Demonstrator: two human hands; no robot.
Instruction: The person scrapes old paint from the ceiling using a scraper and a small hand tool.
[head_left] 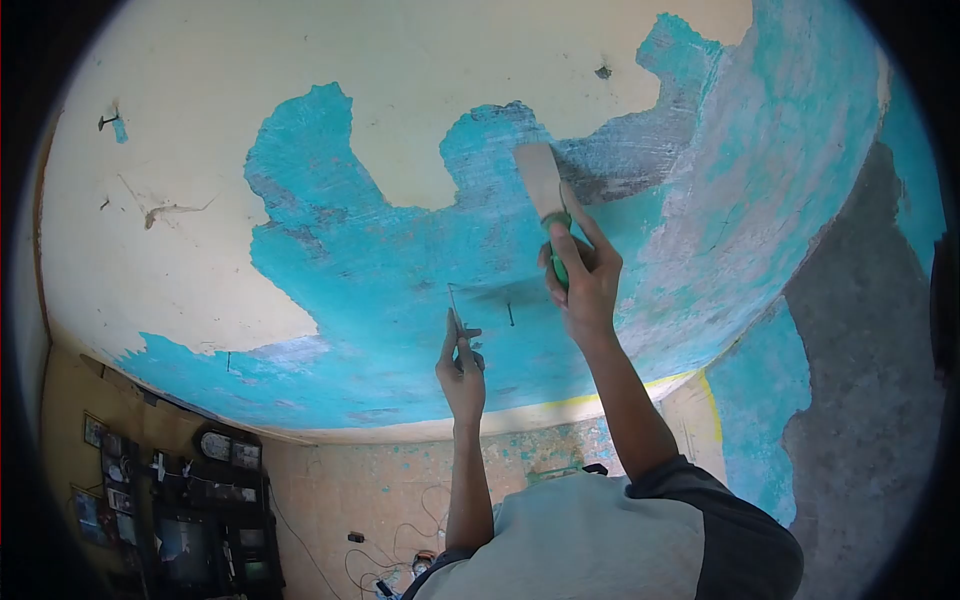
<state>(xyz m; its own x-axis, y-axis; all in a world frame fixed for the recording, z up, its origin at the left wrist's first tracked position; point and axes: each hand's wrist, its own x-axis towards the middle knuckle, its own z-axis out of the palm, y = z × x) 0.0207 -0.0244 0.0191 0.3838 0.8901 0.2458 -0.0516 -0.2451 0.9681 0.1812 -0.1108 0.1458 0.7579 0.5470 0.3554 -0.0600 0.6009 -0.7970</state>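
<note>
My right hand (590,285) is wrapped round the green handle (560,262) of a scraper with a wide, pale, dusty blade (540,178). The blade lies over the wall, where turquoise paint meets a scraped grey patch (630,160). Lower and to the left, my left hand (462,380) is raised at the turquoise paint (380,290), its index finger pointing up and the other fingers curled. A thin dark thing (453,297) shows at its fingertips; I cannot make out what it is. A nail (511,314) sticks out of the wall between my hands.
Cream paint (400,60) with ragged edges borders the turquoise. Another nail (107,122) juts out at the upper left. Bare grey plaster (860,350) shows at right. Cables (400,545) lie on the floor, and a dark cabinet (205,520) with framed pictures stands lower left.
</note>
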